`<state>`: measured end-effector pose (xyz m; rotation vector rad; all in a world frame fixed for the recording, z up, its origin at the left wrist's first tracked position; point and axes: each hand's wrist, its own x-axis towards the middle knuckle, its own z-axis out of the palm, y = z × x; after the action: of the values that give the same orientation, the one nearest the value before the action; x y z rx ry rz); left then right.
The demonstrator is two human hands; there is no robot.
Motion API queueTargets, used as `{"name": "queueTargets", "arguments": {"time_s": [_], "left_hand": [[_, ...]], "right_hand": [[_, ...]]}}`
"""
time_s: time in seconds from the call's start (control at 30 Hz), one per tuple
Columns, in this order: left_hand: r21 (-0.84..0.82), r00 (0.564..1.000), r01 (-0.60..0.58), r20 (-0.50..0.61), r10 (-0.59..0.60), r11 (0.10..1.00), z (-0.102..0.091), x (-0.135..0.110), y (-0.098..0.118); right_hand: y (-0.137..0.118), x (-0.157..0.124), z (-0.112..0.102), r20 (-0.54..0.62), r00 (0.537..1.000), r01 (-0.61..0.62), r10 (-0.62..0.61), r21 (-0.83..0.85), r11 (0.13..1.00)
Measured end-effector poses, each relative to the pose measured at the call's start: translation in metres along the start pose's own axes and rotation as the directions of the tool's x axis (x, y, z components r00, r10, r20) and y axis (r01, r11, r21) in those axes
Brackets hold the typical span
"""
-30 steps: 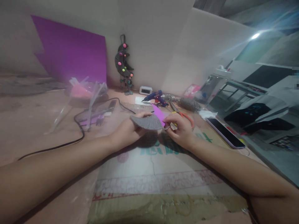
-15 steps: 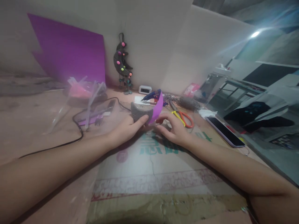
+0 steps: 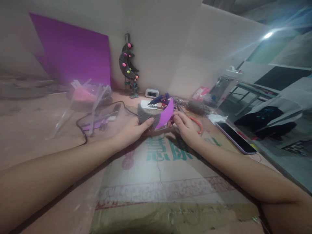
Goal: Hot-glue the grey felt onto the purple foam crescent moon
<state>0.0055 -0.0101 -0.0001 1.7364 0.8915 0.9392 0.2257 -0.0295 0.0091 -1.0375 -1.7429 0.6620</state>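
My left hand [image 3: 133,131] is closed on a crescent moon cutout, its thumb pressing on the part wrapped in dark grey yarn [image 3: 146,115]. The bare purple tip [image 3: 167,112] of the crescent curves up to the right. Just right of that tip, my right hand [image 3: 185,126] has thumb and fingers pinched together; whatever they hold is too small or hidden. Behind the crescent lies a blue glue gun [image 3: 159,99] on a white card. Orange-handled scissors or pliers [image 3: 198,125] are partly covered by my right hand.
Under my hands lies a printed cardboard sheet [image 3: 146,188]. A finished yarn moon [image 3: 125,63] hangs on the wall beside purple card [image 3: 78,52]. A small clock [image 3: 151,93], a phone [image 3: 235,138], a grey yarn bundle [image 3: 198,107], plastic bags [image 3: 85,94] and a black cord [image 3: 81,130] surround the work.
My right hand has gone from loosely spread fingers to a pinch beside the crescent. The crescent has turned slightly, showing its purple tip broader. My left hand keeps its hold.
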Motion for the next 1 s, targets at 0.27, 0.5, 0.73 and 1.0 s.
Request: {"name": "queueTargets", "arguments": {"time_s": [0.27,0.5,0.73,1.0], "left_hand": [[0.025,0.998,-0.022,0.058,0.020,0.999,0.000,0.000,0.001],[0.006,0.998,0.025,0.064,-0.026,1.000,0.000,0.004,-0.007],[-0.147,0.989,0.000,0.148,0.022,0.989,0.004,0.007,-0.004],[-0.012,0.986,-0.001,0.168,0.003,1.000,0.000,0.008,-0.008]], "right_hand": [[0.009,-0.002,-0.001,-0.017,0.997,-0.072,0.071,-0.127,0.989],[0.002,-0.002,-0.001,-0.115,0.993,-0.021,-0.001,-0.196,0.980],[-0.004,-0.003,0.001,-0.071,0.992,-0.102,0.105,0.039,0.994],[0.002,-0.002,0.001,-0.022,0.995,-0.097,0.100,0.095,0.991]]}}
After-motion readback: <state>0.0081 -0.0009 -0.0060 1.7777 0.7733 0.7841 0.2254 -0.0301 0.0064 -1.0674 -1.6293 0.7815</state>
